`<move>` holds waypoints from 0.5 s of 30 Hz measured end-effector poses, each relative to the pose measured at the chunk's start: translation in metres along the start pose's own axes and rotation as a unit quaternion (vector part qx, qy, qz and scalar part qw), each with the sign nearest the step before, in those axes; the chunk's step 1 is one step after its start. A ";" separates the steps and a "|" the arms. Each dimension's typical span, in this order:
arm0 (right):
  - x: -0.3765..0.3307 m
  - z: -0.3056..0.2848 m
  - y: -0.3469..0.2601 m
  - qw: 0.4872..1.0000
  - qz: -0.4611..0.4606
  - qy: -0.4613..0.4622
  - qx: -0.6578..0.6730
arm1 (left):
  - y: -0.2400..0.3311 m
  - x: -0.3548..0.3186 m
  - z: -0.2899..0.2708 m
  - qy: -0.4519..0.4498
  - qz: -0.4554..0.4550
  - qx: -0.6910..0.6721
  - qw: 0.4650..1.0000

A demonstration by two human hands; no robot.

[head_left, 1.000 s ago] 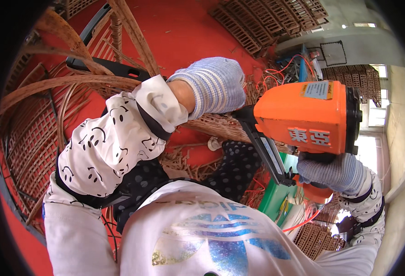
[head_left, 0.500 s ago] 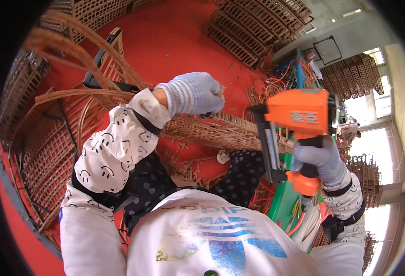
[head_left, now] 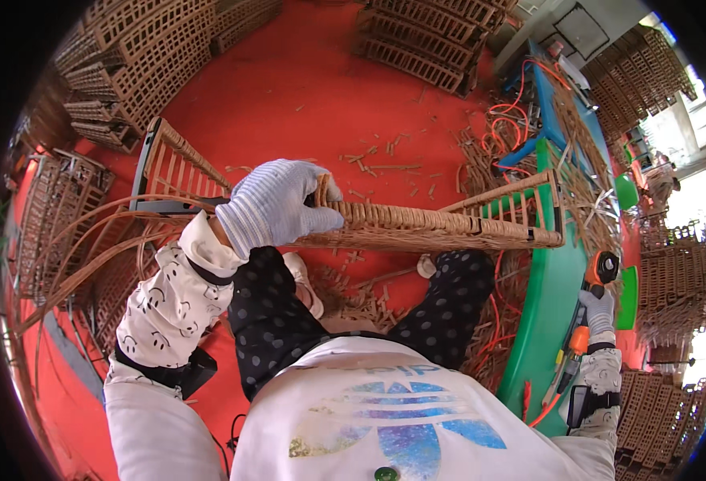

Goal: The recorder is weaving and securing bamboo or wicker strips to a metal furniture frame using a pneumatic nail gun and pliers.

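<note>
Your left hand wears a striped knit glove. Its grip is wrapped over the near end of a long woven frame and pinches the edge there. The frame lies across your lap, above your two knees in dark dotted trousers. Its far end, with upright bars, reaches the green counter on your right.

Your right hand is low at your right side, past the edge of the counter. It wears a glove too. Its grip is closed around the handle of one orange nail gun. The gun hangs well apart from the frame. An orange hose runs down from it, next to your arm.

You can see no box or bowl with things in it. The frame is open and holds nothing. Little cut bits of cane lie loose on the red floor, and more lie between your knees.

One flat wicker panel leans on the floor just left of your left hand. Long bent canes curve out beside it. Stacks of woven panels sit at the top left, and another stack sits at the top middle. More stacks stand far right. There are too many in the piles to count well. A tangle of orange cord lies near a blue stand.
</note>
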State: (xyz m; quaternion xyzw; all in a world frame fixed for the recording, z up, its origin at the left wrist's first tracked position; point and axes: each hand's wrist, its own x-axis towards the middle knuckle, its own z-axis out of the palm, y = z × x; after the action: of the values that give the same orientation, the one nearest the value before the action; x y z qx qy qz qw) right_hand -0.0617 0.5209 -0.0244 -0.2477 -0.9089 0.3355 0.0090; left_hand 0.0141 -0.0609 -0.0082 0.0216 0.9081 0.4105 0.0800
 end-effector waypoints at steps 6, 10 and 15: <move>0.077 0.050 0.047 0.969 0.041 0.028 -0.242 | 0.003 0.001 0.014 0.078 0.061 0.067 0.993; 0.091 0.082 0.049 0.954 -0.027 0.034 -0.297 | 0.000 -0.004 0.012 0.089 0.070 0.077 0.991; 0.076 0.064 0.031 0.948 -0.028 -0.008 -0.317 | -0.001 0.011 0.007 -0.018 0.006 -0.115 0.993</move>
State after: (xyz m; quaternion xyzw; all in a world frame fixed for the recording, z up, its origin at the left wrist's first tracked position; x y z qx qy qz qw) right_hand -0.1261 0.5367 -0.1040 -0.2096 -0.9749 0.0314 -0.0675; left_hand 0.0047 -0.0555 -0.0146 0.0254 0.8531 0.5123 0.0960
